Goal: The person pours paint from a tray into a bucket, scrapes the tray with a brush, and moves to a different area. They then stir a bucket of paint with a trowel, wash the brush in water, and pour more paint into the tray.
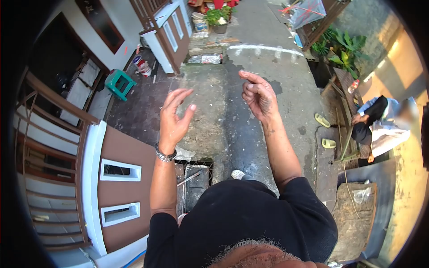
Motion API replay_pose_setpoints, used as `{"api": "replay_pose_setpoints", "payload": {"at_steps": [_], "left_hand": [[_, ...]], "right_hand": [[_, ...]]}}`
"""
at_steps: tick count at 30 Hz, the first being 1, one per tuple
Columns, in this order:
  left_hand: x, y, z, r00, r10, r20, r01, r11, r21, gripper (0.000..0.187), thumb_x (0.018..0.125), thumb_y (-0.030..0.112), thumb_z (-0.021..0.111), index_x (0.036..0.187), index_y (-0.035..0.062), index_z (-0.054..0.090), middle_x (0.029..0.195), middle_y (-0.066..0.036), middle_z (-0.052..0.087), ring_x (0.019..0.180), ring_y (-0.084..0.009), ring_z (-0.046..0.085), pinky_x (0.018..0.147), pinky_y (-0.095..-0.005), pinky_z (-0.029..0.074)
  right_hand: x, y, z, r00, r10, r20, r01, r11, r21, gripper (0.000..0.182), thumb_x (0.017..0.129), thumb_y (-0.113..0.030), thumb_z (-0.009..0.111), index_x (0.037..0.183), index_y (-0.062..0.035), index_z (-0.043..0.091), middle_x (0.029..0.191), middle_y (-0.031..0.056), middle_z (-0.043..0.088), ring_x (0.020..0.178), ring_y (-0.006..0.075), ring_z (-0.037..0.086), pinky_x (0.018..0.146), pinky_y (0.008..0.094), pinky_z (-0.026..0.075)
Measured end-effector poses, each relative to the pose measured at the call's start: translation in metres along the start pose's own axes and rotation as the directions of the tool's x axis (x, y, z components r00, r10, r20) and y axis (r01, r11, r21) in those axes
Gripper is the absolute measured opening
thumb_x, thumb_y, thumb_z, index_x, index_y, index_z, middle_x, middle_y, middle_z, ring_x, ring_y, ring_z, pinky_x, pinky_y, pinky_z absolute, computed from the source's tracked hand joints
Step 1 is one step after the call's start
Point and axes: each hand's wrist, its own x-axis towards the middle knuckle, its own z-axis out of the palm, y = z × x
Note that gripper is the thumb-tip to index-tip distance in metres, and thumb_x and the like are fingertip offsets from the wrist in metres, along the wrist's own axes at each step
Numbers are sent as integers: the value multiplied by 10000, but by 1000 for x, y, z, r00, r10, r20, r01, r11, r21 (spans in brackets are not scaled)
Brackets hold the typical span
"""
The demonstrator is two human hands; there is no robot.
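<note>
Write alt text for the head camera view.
A person in a black shirt holds out the left hand, open, and the right hand, partly curled, over a paved alley, with nothing visible in either. A metal band circles the left wrist. A green stool stands at left, and another person sits at right near slippers.

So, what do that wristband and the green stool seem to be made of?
The wristband: probably metal, polished, judging by its silvery segments and bright glints. The green stool: likely moulded plastic, smooth, given its even colour and one-piece look.
</note>
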Motion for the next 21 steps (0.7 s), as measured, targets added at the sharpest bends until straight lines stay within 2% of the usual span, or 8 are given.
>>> {"api": "replay_pose_setpoints", "payload": {"at_steps": [6,9,11,13,15,17,19,21], "left_hand": [[-137,-138,22,929,-369,-10,352,895,-273,145,875,62,690,791,43,573,1029,-94,639,943,-180,607,798,-301,495],[-295,-218,38,807,-591,-2,590,805,64,260,902,264,680,850,9,677,801,-157,678,737,-273,658,665,-387,497],[-395,-227,36,467,-871,155,780,488,391,494,893,490,607,859,7,704,781,-222,677,761,-424,655,651,-497,488],[-518,-245,35,223,-901,373,673,419,609,509,901,519,528,914,52,730,873,-228,689,912,-413,663,777,-511,509],[-563,-205,17,80,-852,518,495,485,721,413,918,421,525,932,61,729,947,-226,697,951,-381,671,818,-490,519],[-596,-180,4,-116,-857,502,700,287,654,403,916,413,535,936,58,725,943,-221,698,942,-382,670,813,-490,519],[-600,-171,0,-236,-851,470,804,101,586,393,915,404,544,940,55,722,939,-216,699,933,-383,669,808,-490,518],[-593,-180,6,-290,-849,441,853,-20,522,383,913,396,553,944,51,718,935,-211,700,924,-384,669,803,-490,518]], "right_hand": [[-5,14,-48,975,-92,-201,53,980,-192,199,923,-188,677,1039,-30,641,823,-10,582,625,56,425,546,222,363],[-20,53,-125,902,-6,-432,-108,965,-239,230,964,-197,612,780,-155,481,714,-59,412,615,61,362,515,242,282],[-53,96,-211,816,115,-567,-309,915,-258,397,985,-339,587,649,-175,455,593,-60,357,517,80,303,469,272,241],[-106,130,-271,709,73,-701,-672,370,-642,558,935,-563,581,609,-111,551,533,12,479,464,129,415,461,303,305],[-203,195,-460,637,214,-740,-688,-276,-671,624,918,-670,473,1011,-106,723,596,121,564,513,230,559,518,383,467],[-251,188,-427,117,254,-960,-812,-532,-239,534,823,-513,683,1180,-116,674,766,163,678,820,254,689,689,388,554],[-252,122,-372,428,877,-221,-58,-218,-974,485,772,-305,807,1109,25,696,957,148,732,795,259,703,702,388,539],[-182,140,-357,505,799,-326,-290,-198,-936,355,771,-268,779,1001,-11,696,849,97,688,730,216,660,677,367,522]]}}
